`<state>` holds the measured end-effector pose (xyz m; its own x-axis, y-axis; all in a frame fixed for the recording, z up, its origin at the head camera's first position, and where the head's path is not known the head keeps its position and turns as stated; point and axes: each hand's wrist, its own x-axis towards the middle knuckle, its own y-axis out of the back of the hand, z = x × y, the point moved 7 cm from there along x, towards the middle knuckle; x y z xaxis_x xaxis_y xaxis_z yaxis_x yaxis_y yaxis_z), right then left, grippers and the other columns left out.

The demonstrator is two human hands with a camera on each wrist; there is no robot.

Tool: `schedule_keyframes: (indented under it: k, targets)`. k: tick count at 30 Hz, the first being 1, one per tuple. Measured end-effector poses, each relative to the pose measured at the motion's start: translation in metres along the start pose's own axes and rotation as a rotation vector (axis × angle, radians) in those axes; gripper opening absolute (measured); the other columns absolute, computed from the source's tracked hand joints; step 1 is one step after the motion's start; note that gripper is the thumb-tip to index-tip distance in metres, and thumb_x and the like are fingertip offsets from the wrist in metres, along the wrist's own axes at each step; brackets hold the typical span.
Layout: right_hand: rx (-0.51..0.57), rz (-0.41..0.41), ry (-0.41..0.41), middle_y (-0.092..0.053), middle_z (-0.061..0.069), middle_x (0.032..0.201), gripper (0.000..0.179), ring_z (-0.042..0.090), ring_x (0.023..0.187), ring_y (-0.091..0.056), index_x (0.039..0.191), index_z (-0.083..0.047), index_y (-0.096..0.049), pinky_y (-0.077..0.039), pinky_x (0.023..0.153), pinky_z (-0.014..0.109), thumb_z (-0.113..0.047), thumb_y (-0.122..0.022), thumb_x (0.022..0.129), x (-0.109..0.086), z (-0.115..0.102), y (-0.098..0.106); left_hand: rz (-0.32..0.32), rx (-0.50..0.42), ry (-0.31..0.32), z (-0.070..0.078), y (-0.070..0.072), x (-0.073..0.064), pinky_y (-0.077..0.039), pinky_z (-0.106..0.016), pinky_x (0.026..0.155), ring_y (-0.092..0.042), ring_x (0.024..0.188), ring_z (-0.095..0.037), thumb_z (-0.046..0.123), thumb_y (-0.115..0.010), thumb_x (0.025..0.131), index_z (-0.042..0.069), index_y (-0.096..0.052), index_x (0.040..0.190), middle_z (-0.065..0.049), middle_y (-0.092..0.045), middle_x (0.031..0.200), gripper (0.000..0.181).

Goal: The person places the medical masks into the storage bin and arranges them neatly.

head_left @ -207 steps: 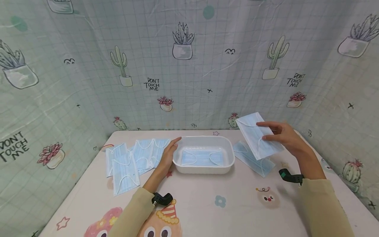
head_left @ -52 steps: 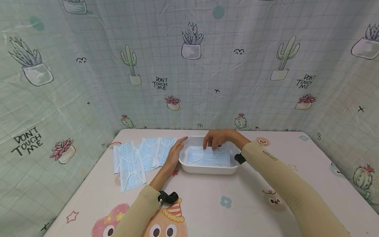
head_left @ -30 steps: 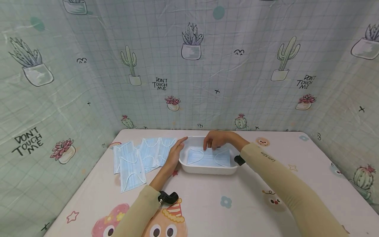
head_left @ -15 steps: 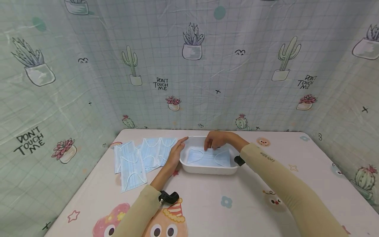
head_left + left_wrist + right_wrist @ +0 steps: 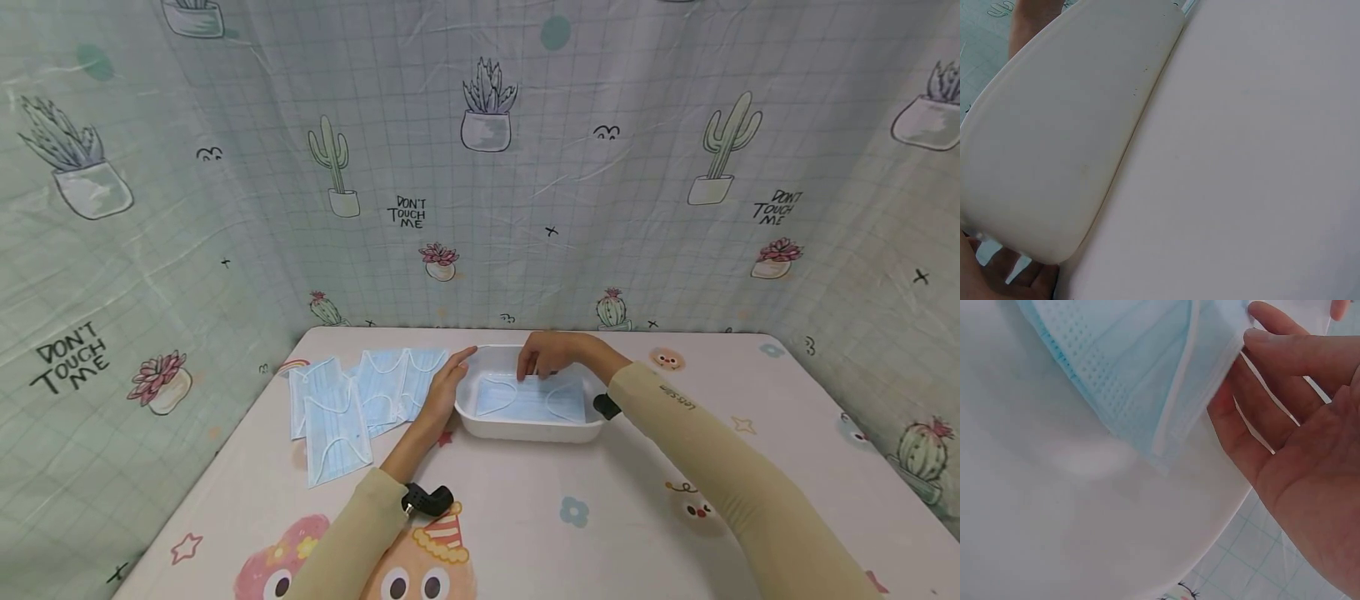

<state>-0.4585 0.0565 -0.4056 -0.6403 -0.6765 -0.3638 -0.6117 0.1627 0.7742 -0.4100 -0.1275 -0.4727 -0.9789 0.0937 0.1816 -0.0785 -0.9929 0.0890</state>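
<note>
In the head view, a white plastic tub (image 5: 529,431) stands at the table's middle with light-blue face masks (image 5: 530,400) lying flat inside. My left hand (image 5: 439,392) rests along the tub's left end, its fingertips at the back corner of the rim; the left wrist view shows its fingers (image 5: 1032,275) against the outer wall. My right hand (image 5: 547,353) reaches over the back rim into the tub. The right wrist view has thumb and fingers pinching the edge of the top mask (image 5: 1141,369). How many masks lie beneath is hidden.
Left of the tub, several more face masks (image 5: 337,421) lie overlapping on the pale, cartoon-printed table (image 5: 517,517). A cactus-print curtain (image 5: 600,208) surrounds the back and both sides. Each wrist wears a black band (image 5: 427,500).
Earlier my right hand held a mask above another at the table's right; both have left that spot. That hand is now inside the tub, nearly still lately. My left hand stays at the tub.
</note>
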Motion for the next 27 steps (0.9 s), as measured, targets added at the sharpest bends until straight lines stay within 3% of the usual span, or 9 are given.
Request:
schedule_keyframes:
  k: [8, 15, 19, 27]
  targets:
    - [0.067, -0.017, -0.001, -0.072, 0.015, 0.128, 0.038, 0.024, 0.106, -0.066, 0.124, -0.001, -0.072, -0.060, 0.092, 0.040, 0.009, -0.056, 0.092, -0.005, 0.001, 0.002, -0.002, 0.003, -0.006, 0.000, 0.000, 0.000, -0.021, -0.057, 0.128, -0.032, 0.156, -0.035, 0.026, -0.037, 0.111, 0.018, -0.050, 0.154, -0.010, -0.041, 0.165, 0.045]
    - [0.118, -0.003, 0.061, -0.070, 0.021, 0.132, 0.037, 0.034, 0.119, -0.068, 0.127, 0.004, -0.069, -0.060, 0.095, 0.043, 0.008, -0.054, 0.094, -0.015, 0.002, 0.009, -0.019, -0.012, -0.008, -0.002, -0.001, 0.002, -0.019, -0.058, 0.128, -0.030, 0.157, -0.035, 0.027, -0.037, 0.112, 0.018, -0.048, 0.154, -0.011, -0.040, 0.165, 0.045]
    - [0.172, 0.061, 0.115, -0.067, 0.026, 0.133, 0.037, 0.038, 0.119, -0.067, 0.130, 0.006, -0.065, -0.059, 0.097, 0.046, 0.004, -0.051, 0.096, -0.032, 0.006, 0.019, -0.025, -0.011, -0.005, -0.002, -0.003, 0.003, -0.018, -0.057, 0.129, -0.029, 0.157, -0.034, 0.028, -0.037, 0.112, 0.018, -0.048, 0.154, -0.011, -0.041, 0.165, 0.045]
    - [0.300, 0.275, 0.228, -0.065, 0.030, 0.131, 0.030, 0.045, 0.118, -0.066, 0.129, 0.001, -0.066, -0.058, 0.098, 0.055, -0.003, -0.051, 0.103, -0.085, 0.021, 0.035, -0.009, 0.008, 0.009, -0.003, 0.000, 0.003, -0.016, -0.058, 0.129, -0.028, 0.158, -0.034, 0.029, -0.037, 0.112, 0.021, -0.049, 0.154, -0.009, -0.040, 0.165, 0.045]
